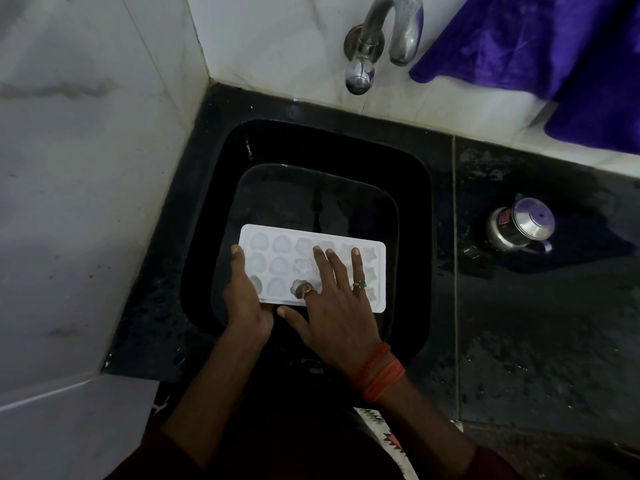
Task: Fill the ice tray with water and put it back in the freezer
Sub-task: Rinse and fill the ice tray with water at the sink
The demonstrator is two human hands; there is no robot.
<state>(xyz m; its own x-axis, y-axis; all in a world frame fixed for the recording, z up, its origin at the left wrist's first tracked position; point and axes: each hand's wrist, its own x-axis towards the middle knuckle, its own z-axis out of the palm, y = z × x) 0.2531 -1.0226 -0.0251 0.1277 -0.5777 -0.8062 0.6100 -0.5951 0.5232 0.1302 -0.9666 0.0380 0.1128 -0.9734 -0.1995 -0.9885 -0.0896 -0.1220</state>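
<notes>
**Around the sink: steel, stone and purple cloth**

A black sink (420, 237) is sunk into a dark, glossy surface (536, 323) speckled with wet spots. Above it a curved metal tap (381, 36) juts from the pale, marble-veined wall tiles (86, 168). A purple cloth (540, 46) hangs down the wall to the right of the tap. Right of the sink, a small lidded steel pot (519, 226) with a red label stands upright on the surface. A patterned fabric (384, 434) shows at the bottom edge.

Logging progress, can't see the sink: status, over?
Left hand grips ice tray, left end. Right hand flat on top. Tray over sink; no stream visible from tap. Nothing in the way.
</notes>
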